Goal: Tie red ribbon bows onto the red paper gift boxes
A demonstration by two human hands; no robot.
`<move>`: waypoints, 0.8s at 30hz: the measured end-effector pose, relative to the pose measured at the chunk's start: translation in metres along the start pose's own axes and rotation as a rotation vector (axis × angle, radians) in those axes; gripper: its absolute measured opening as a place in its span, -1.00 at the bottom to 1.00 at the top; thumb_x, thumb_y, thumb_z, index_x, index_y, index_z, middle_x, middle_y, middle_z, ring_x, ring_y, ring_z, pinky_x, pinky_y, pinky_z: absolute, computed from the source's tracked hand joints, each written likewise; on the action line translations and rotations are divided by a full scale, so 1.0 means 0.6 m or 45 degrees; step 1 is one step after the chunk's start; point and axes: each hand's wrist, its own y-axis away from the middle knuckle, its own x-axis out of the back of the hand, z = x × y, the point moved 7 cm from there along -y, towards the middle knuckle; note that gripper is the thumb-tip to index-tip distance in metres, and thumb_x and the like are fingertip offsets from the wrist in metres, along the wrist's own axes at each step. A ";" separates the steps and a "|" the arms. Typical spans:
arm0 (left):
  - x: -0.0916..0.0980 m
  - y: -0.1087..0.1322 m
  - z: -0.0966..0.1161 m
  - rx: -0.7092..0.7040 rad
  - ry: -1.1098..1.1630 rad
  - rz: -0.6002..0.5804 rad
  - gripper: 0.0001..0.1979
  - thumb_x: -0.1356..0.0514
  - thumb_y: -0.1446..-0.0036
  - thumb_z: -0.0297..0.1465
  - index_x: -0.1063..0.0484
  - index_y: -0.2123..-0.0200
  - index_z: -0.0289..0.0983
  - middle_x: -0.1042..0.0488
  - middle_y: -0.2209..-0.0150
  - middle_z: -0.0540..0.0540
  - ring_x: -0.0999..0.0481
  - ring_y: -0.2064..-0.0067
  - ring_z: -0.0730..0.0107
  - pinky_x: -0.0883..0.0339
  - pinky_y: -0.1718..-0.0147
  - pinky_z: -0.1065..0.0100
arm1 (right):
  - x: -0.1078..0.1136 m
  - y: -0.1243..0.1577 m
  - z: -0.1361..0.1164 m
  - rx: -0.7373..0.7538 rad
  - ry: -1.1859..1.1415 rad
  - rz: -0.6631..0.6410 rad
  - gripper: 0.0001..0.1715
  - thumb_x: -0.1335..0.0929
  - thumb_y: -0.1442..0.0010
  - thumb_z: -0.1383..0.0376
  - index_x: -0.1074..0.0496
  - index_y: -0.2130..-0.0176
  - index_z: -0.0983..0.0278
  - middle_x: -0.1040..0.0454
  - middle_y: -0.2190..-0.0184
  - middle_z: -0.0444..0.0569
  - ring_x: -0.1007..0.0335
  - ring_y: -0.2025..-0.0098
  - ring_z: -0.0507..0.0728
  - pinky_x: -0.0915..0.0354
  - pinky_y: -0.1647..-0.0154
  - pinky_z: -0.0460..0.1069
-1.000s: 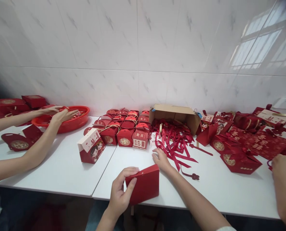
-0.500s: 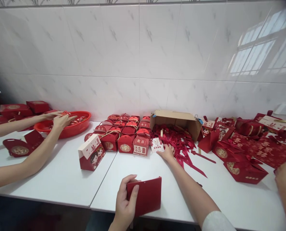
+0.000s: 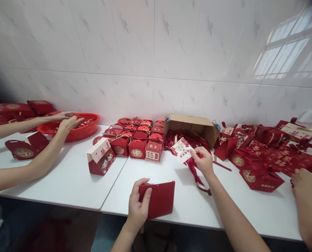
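Observation:
My left hand (image 3: pixel 139 201) is closed on a red box (image 3: pixel 161 200), thumb on its near face, at the table's front edge. Its plain red side faces me. My right hand (image 3: pixel 203 161) pinches a white card with red print (image 3: pixel 182 150) above the table. Dark red ribbon (image 3: pixel 195 173) hangs below the card and trails over the tabletop. Behind the card, a cardboard carton (image 3: pixel 192 120) lies on its side, with a heap of red ribbons (image 3: pixel 175 134) at its mouth. Left of the card stand rows of small red gift boxes (image 3: pixel 137 148).
A white-and-red box (image 3: pixel 101 159) stands alone on the white table (image 3: pixel 77 175). At left, another person's hands (image 3: pixel 70 122) reach into a red basin (image 3: pixel 89 131) of small wrapped items. Several red boxes (image 3: pixel 262 178) crowd the right, beside another person's hand (image 3: pixel 306 182).
My right hand has lifted the white card off the table beside the ribbons and moved it right and nearer, ribbon trailing. My left hand still holds the red box. The view has tilted down slightly.

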 end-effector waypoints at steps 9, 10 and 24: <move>-0.034 0.003 0.000 0.060 0.176 -0.013 -0.84 -0.10 -0.19 -0.28 -0.30 0.21 -0.22 -0.40 0.29 -0.06 -0.44 0.30 0.37 -0.35 0.34 0.39 | 0.046 0.046 -0.022 -0.781 -1.015 0.045 -0.64 -0.49 0.10 0.08 -0.44 0.38 0.27 -0.53 0.50 -0.10 -0.44 0.50 0.09 -0.35 0.47 -0.03; -0.041 0.003 0.000 0.070 0.215 -0.031 -0.84 -0.09 -0.19 -0.27 -0.30 0.21 -0.22 -0.40 0.29 -0.06 -0.44 0.31 0.37 -0.35 0.35 0.39 | 0.038 0.061 -0.036 -0.804 -1.013 -0.014 -0.64 -0.48 0.10 0.07 -0.44 0.40 0.27 -0.52 0.53 -0.11 -0.42 0.53 0.08 -0.34 0.50 -0.04; -0.059 0.009 0.003 0.028 0.326 -0.155 -0.48 0.04 -0.25 -0.13 -0.09 -0.22 -0.20 -0.32 0.08 -0.15 -0.37 0.07 0.27 -0.29 0.07 0.27 | -0.039 0.183 -0.137 -0.033 -0.212 0.005 -0.71 -0.41 -0.04 0.22 -0.22 0.31 0.21 -0.35 0.16 0.02 -0.31 0.11 0.18 -0.27 0.16 0.07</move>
